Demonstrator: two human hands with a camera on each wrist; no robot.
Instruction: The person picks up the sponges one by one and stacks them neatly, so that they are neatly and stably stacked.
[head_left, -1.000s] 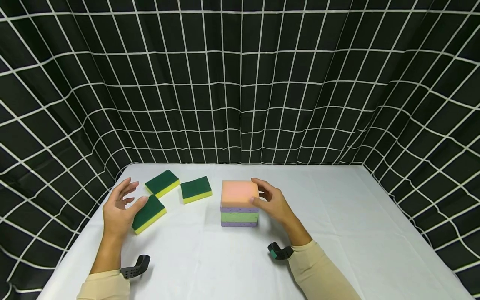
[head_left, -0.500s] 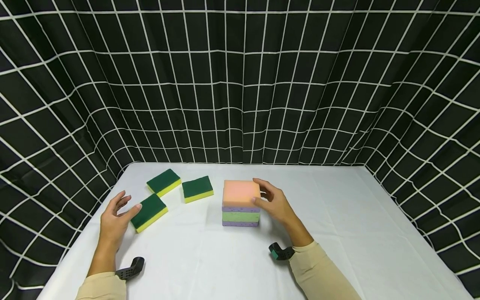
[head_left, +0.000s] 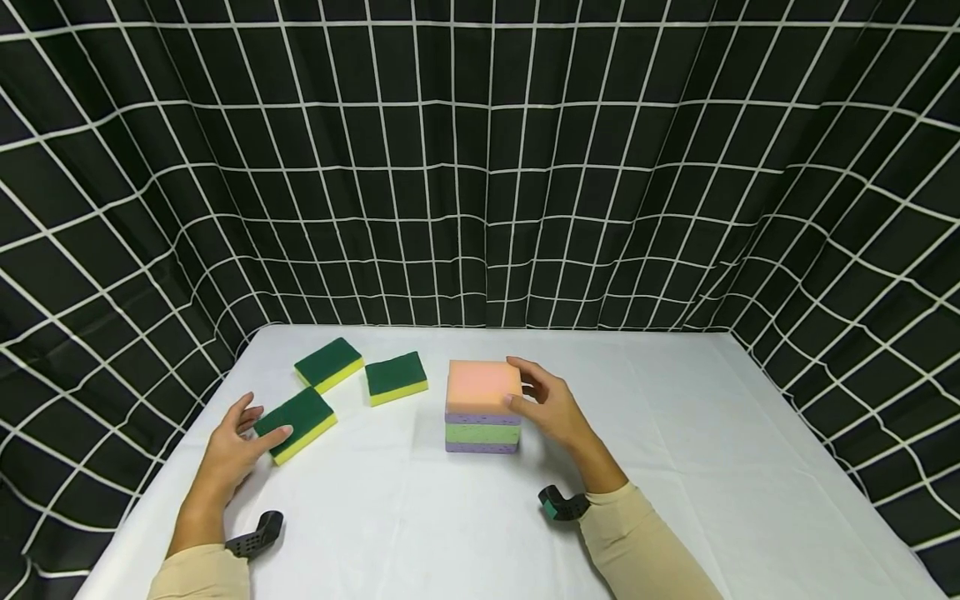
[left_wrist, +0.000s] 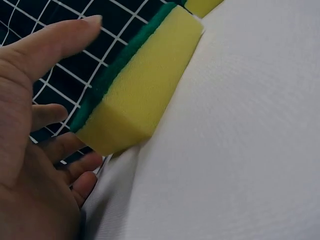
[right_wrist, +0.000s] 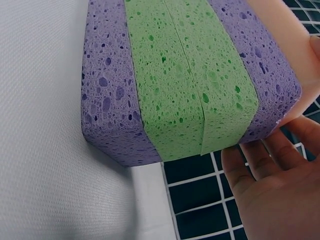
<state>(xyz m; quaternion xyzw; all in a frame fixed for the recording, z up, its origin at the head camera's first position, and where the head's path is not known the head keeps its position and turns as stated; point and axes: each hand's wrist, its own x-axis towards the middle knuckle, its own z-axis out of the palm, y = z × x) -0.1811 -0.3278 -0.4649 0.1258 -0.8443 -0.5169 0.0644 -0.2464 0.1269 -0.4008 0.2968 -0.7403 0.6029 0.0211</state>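
My left hand (head_left: 227, 454) is at the nearest green-and-yellow sponge (head_left: 298, 423) on the left. Its thumb reaches over the green top, while the other fingers (left_wrist: 65, 145) lie spread by the sponge's end; contact there is unclear. My right hand (head_left: 551, 408) rests against the right side of a sponge stack (head_left: 482, 434). The thumb and index finger touch the peach sponge (head_left: 483, 385) on top. In the right wrist view, below the peach sponge come a purple sponge (right_wrist: 260, 65), green layers (right_wrist: 180, 80) with a seam, and another purple sponge (right_wrist: 107, 75) at the bottom.
Two more green-and-yellow sponges lie farther back: one at the far left (head_left: 327, 363) and another to its right (head_left: 396, 377). A white cloth (head_left: 660, 433) covers the table. Black curtains (head_left: 487, 183) with white grid lines enclose its back and sides.
My left hand has moved lower and nearer the closest green-and-yellow sponge, its thumb now over the top. The right hand stays at the stack. The whole head view has shifted slightly.
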